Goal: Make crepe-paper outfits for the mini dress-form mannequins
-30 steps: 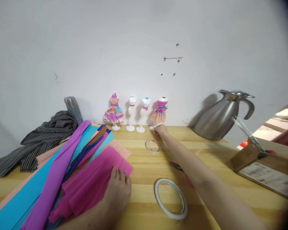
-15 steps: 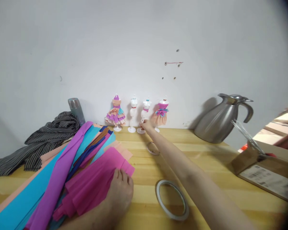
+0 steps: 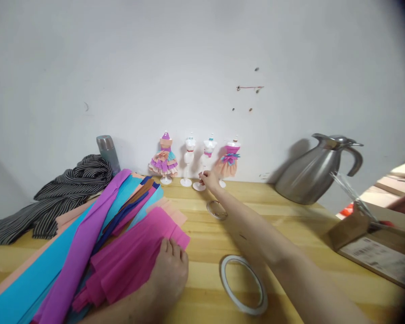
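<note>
My left hand (image 3: 170,267) lies on a sheet of pink crepe paper (image 3: 131,252), its fingers curled together at the paper's right part; the thumb is hidden. My right hand (image 3: 209,181) reaches to the back, its fingers pinched at the stem of a small white dress form (image 3: 209,147) with a pink band at its waist. Left of it stands another bare dress form (image 3: 189,157) with a red band. Two dressed forms flank them: one in a layered purple, peach and blue paper dress (image 3: 164,164), one in a pink-topped peach dress (image 3: 230,165).
Several coloured crepe strips (image 3: 84,234) cover the left side, beside a striped cloth (image 3: 74,184) and a flask (image 3: 108,153). A large tape roll (image 3: 224,274) and a smaller one (image 3: 208,210) lie centrally. A steel jug (image 3: 307,173) and cardboard box (image 3: 351,231) stand right.
My right hand has moved left from the base of the pink-topped form to the neighbouring bare form's stem. My left hand stays on the pink paper. The view has shifted slightly.
</note>
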A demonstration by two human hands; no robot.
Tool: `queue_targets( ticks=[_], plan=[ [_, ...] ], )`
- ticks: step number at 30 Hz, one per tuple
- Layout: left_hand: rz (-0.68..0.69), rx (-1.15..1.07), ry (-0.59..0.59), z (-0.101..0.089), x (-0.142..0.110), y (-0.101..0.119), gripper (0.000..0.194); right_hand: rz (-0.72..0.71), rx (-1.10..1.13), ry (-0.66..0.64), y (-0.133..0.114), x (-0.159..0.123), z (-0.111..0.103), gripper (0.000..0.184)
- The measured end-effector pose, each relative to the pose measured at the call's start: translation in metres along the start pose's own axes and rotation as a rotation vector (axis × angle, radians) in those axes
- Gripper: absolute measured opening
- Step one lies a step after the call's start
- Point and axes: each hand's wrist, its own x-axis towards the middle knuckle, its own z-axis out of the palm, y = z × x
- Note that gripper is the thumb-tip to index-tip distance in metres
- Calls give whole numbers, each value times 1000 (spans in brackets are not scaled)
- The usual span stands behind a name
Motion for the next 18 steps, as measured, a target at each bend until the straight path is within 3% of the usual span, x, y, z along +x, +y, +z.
queue_targets(
  ticks=[2,6,12,18],
  plan=[
    [2,5,-24,-3,1,-1,33,-47,15,-11,-8,-18,-2,21],
    [10,-11,-78,-12,2,-6,32,-126,62,-110,-17,-71,-2,22],
    [35,-57,-162,-30,3,-11,30,-133,68,-326,-7,-163,-1,22],
    [46,-73,-226,-41,2,-13,29,-268,-65,-328,-3,-212,-9,16]
  ],
)
